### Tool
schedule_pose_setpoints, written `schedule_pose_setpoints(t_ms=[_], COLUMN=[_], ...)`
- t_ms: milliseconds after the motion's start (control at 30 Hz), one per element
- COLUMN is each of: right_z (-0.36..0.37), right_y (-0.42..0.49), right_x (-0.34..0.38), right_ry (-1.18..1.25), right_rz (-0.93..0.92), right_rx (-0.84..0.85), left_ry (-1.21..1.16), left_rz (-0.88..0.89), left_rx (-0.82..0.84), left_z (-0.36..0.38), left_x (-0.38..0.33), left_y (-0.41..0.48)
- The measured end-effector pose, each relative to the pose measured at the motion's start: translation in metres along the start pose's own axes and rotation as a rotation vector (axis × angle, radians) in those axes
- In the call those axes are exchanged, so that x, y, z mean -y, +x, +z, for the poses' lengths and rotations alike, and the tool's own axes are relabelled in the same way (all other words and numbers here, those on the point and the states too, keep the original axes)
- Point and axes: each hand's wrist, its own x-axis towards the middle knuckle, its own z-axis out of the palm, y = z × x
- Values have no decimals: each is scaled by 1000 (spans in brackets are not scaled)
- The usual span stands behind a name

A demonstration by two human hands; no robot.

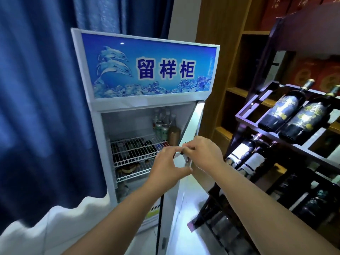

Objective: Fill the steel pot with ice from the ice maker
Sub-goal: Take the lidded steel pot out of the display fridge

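Your left hand [169, 162] curls its fingers round the open cabinet door [181, 203] edge at 12 o'clock, probably steadying it; your right hand [204, 153] pinches a small dark fitting [184, 152] there, perhaps a lock; the steel pot is not in view.

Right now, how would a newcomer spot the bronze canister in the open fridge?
Find the white display fridge with the blue dolphin sign. On its top white wire shelf, far right, stands the bronze cylindrical canister. Unlike the green-labelled cans beside it, it is plain bronze.
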Motion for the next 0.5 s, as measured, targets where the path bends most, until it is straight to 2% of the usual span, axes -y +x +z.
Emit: schedule_pose_setpoints(t_ms=[267, 500], right_z=[48, 86], right_y=[41, 77], right_x=[79, 130], right_ry=[-95, -33], right_rz=[-137, -189], right_rx=[2, 12], left_ry=[41, 38], left_rz=[-100, -155], left_rx=[-251, -342], left_z=[-80, -139], left_x=[65, 108], left_y=[17, 40])
